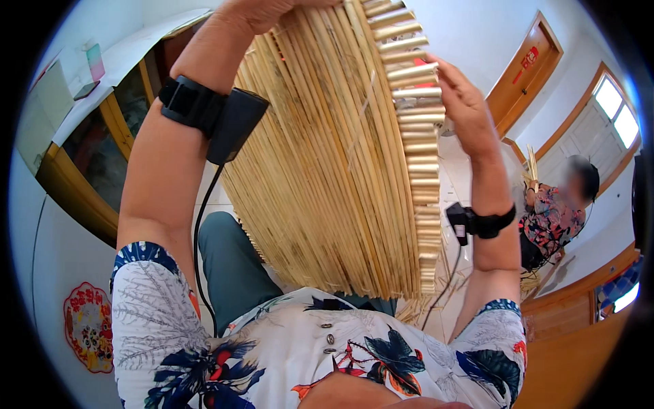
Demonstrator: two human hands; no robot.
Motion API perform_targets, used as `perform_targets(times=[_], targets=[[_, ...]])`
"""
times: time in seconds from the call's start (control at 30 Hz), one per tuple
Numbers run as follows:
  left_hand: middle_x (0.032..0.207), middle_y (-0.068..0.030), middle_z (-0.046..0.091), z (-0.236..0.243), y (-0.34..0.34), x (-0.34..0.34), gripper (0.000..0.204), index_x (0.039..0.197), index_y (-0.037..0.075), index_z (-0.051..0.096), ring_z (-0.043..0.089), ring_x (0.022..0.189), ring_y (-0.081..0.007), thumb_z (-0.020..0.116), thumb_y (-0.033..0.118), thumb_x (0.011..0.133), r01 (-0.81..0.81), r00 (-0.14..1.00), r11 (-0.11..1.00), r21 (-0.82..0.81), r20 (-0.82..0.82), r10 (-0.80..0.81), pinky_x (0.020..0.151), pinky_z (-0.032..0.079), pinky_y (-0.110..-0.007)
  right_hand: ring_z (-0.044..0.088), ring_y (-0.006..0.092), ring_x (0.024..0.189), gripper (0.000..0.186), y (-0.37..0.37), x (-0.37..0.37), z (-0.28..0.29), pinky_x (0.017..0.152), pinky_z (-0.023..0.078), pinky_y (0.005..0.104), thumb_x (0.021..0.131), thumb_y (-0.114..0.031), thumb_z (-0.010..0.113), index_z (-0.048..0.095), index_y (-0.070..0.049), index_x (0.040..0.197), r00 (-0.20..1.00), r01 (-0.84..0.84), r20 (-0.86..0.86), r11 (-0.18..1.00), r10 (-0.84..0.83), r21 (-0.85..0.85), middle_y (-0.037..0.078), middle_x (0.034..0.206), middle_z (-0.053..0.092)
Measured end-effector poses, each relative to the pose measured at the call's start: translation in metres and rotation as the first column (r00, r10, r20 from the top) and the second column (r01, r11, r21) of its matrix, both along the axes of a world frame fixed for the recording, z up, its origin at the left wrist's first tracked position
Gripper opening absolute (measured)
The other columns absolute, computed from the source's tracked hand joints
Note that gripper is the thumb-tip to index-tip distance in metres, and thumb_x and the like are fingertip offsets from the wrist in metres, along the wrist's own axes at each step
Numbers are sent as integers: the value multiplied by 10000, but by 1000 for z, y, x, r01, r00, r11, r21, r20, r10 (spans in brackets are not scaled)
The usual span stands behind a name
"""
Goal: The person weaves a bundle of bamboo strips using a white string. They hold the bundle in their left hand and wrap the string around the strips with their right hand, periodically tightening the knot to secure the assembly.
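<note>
Holding a broad mat of pale yellow reed stalks bound side by side (327, 157) up in front of the chest, the person grips it from both sides. The left hand (262, 10) clasps the mat's upper edge at the top of the view, its fingers largely cut off by the frame, so how tightly they close cannot be told. The right hand (463, 102) lies flat against the row of cut stalk ends along the mat's right edge, fingers extended and pressed to the stalks rather than curled round them. Each wrist carries a black strap-mounted device (218, 116), with a thin black cable hanging from it. The mat hangs tilted over the person's lap, above grey-green trousers (231, 266) and a white shirt printed with blue and red flowers (313, 354).

Below the mat, loose straw (415, 310) lies scattered on the pale tiled floor (456, 163). White walls enclose the room; a brown wooden door (528, 68) stands at upper right, a wood-framed glass cabinet (102, 157) at left. Another person in patterned clothing (555, 218) sits near the right wall.
</note>
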State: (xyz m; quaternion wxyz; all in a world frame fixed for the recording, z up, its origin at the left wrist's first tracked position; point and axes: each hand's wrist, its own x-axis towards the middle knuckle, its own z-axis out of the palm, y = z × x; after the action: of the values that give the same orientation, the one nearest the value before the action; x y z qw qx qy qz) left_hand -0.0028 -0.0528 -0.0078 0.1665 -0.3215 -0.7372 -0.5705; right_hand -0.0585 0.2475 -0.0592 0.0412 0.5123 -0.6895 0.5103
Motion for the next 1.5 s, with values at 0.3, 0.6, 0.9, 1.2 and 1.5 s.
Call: perform_targets(times=[0.3,0.6,0.9,1.2,1.5], targets=[[819,-63,630,10,-25,35,141,963,-28,577,598,691,-116,589,27,833,-201,940,971,131,-254,229,645,506,-216,531,212,1123,874,25,3,-4,939,421,348,695,-126,752,272,-65,1422,972,201,-177,935,-154,293,124,1189,560],[960,-35,637,-24,-32,107,236,1088,-18,579,579,852,-95,573,88,878,-425,796,887,181,-392,462,769,444,-215,594,58,756,182,-3,23,-13,691,473,221,777,55,571,625,22,947,980,55,-200,978,-13,203,37,803,660],[1064,-119,630,-65,-29,123,299,1104,5,545,598,980,-266,639,104,838,-507,602,752,421,-452,658,875,458,-308,643,177,710,225,-10,31,24,646,507,264,738,104,568,637,25,937,721,254,-669,967,-180,14,113,801,643],[1007,-211,647,-251,1,158,147,899,12,609,598,991,-325,647,-15,760,-187,960,884,428,-112,257,892,459,-422,625,270,684,319,20,36,-114,586,505,324,623,113,651,637,20,928,530,202,-845,978,-70,46,141,795,614],[1003,-175,658,-271,32,176,101,864,54,641,592,1004,-330,640,18,770,-205,976,925,319,-4,218,907,428,-433,646,294,791,346,65,54,-152,679,528,336,665,146,619,652,0,977,647,285,-758,948,-79,144,157,893,647]])
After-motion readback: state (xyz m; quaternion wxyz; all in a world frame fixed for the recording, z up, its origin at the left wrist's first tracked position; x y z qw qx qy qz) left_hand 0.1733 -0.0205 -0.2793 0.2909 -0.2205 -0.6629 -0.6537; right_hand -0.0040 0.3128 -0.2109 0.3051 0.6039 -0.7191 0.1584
